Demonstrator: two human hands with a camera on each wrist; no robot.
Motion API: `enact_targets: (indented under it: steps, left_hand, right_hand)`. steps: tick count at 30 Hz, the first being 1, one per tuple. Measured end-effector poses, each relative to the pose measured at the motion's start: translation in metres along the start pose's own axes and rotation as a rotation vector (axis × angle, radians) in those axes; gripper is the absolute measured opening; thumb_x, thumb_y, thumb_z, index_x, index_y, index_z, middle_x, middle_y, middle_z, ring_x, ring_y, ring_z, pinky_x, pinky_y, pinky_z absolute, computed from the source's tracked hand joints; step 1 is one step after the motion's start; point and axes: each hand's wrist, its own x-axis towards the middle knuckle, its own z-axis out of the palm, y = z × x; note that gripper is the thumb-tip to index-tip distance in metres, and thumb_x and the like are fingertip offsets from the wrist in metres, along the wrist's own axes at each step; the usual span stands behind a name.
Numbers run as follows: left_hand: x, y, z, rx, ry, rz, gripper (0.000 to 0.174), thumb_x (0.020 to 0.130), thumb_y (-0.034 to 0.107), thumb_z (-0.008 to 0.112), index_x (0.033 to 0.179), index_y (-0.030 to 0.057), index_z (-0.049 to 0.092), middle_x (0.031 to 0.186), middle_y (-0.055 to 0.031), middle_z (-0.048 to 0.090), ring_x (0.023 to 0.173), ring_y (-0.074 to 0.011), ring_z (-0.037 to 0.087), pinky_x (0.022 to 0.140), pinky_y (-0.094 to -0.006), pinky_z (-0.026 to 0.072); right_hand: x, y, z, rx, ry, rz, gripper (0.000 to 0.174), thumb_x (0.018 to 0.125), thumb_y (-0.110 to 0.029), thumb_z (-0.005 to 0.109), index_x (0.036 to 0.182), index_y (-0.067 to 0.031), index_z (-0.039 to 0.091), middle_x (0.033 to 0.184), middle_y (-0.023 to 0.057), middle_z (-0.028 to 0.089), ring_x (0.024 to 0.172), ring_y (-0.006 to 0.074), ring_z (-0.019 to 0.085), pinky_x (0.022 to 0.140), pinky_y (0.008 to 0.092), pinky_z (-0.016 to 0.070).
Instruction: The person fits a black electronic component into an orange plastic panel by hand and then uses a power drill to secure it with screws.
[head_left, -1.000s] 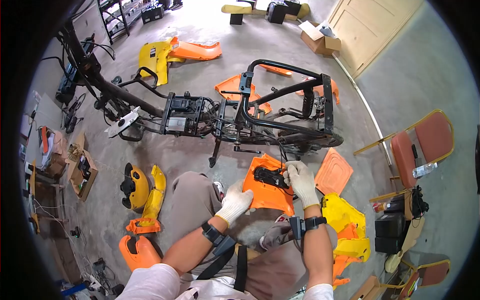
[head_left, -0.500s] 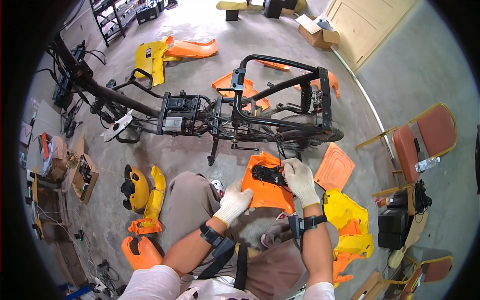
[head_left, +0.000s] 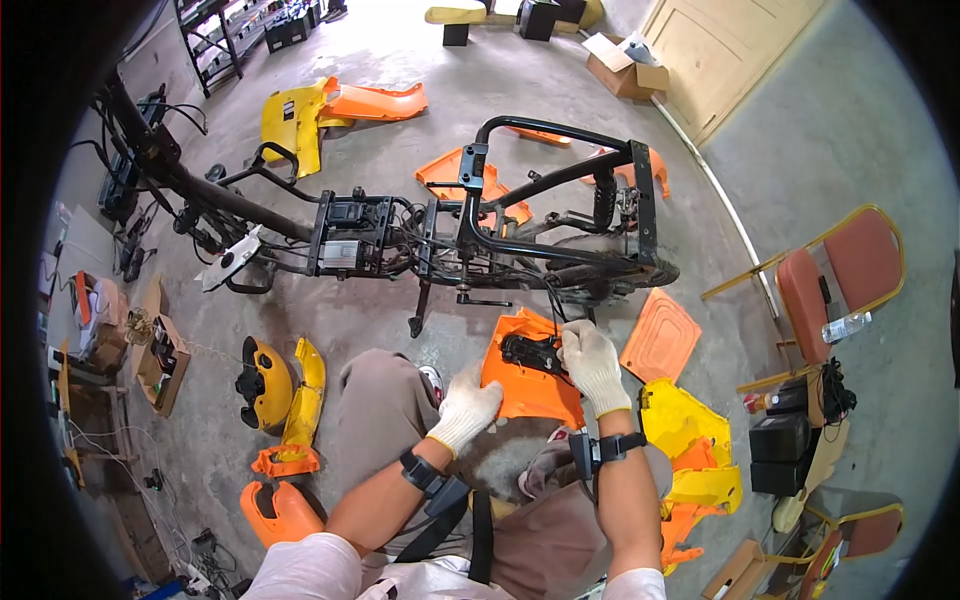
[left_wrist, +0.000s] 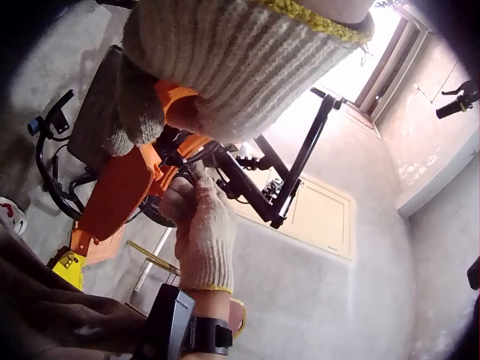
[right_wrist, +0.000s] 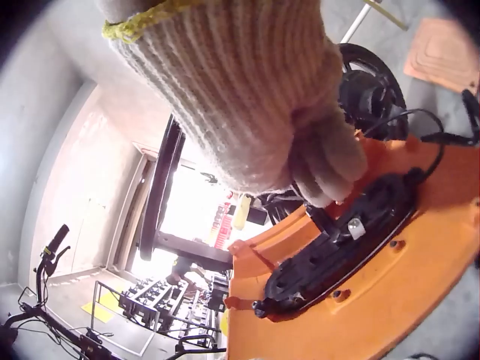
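An orange body panel [head_left: 535, 392] is held tilted before the person's knees, its inner side up. My gloved left hand [head_left: 468, 405] grips its left edge, fingers beneath and thumb on top in the left wrist view. A long black oval unit [right_wrist: 352, 244] with a cable at one end is seated in the panel. My gloved right hand [head_left: 593, 368] is at that unit's right end. In the right wrist view its curled fingers [right_wrist: 326, 169] pinch a small black piece standing up from the unit; what piece it is I cannot tell.
A bare black scooter frame [head_left: 400, 235] stands just ahead. On the floor are a flat orange cover [head_left: 660, 335], yellow panels [head_left: 685, 425] at right and a yellow rounded shell [head_left: 268, 383] at left. A red chair [head_left: 805, 300] is at far right.
Both hands stay on the panel and the black unit. The head view has shifted slightly. The right hand keeps its place at the unit's right end.
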Motion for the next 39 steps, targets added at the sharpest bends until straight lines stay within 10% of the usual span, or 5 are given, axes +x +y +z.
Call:
enact_targets:
  steps: [4,7,12,19,39]
  left_hand:
    - [0.002,-0.001,0.0,-0.024,-0.014,-0.039,0.039,0.088,0.009,0.049,0.125,0.0003,0.055,0.087,-0.0151,0.07,0.054,-0.0194,0.067,0.044,-0.0313,0.0528]
    - [0.001,0.001,-0.001,0.025,0.001,-0.022,0.039,0.089,0.01,0.049,0.126,0.0001,0.055,0.087,-0.0148,0.07,0.054,-0.019,0.067,0.044,-0.0309,0.0527]
    - [-0.001,0.0,-0.002,0.001,0.005,0.02,0.036,0.087,0.013,0.052,0.119,-0.0026,0.055,0.08,-0.0116,0.066,0.055,-0.0178,0.064,0.045,-0.0298,0.053]
    - [0.003,-0.002,-0.001,0.047,0.012,0.024,0.038,0.088,0.012,0.05,0.123,0.0014,0.057,0.087,-0.0156,0.07,0.056,-0.0202,0.067,0.048,-0.0319,0.0535]
    - [0.004,-0.004,-0.002,0.015,-0.009,0.032,0.038,0.088,0.011,0.049,0.124,0.0008,0.056,0.087,-0.0154,0.07,0.055,-0.0193,0.067,0.045,-0.0317,0.0531]
  right_hand:
    - [0.003,0.001,-0.001,0.001,0.005,0.014,0.031,0.094,-0.029,0.052,0.105,-0.0026,0.065,0.081,0.019,0.07,0.083,0.0341,0.069,0.078,0.0435,0.0512]
    - [0.004,-0.002,-0.002,-0.028,0.034,-0.046,0.025,0.095,-0.024,0.056,0.098,-0.0003,0.065,0.069,0.0092,0.068,0.059,0.0159,0.064,0.06,0.0307,0.0516]
    - [-0.005,-0.017,-0.013,-0.091,0.05,-0.104,0.029,0.09,-0.03,0.061,0.098,-0.0046,0.07,0.082,0.0165,0.07,0.08,0.0323,0.069,0.076,0.0416,0.0516]
    - [0.001,0.007,0.001,-0.334,0.171,-0.334,0.027,0.093,-0.026,0.055,0.102,-0.0051,0.07,0.085,0.0158,0.071,0.083,0.0274,0.069,0.075,0.0365,0.0523]
    - [0.0,-0.007,0.005,-0.288,0.087,-0.12,0.033,0.095,-0.025,0.042,0.116,-0.0125,0.064,0.107,0.0213,0.067,0.097,0.0391,0.064,0.086,0.0464,0.0478]
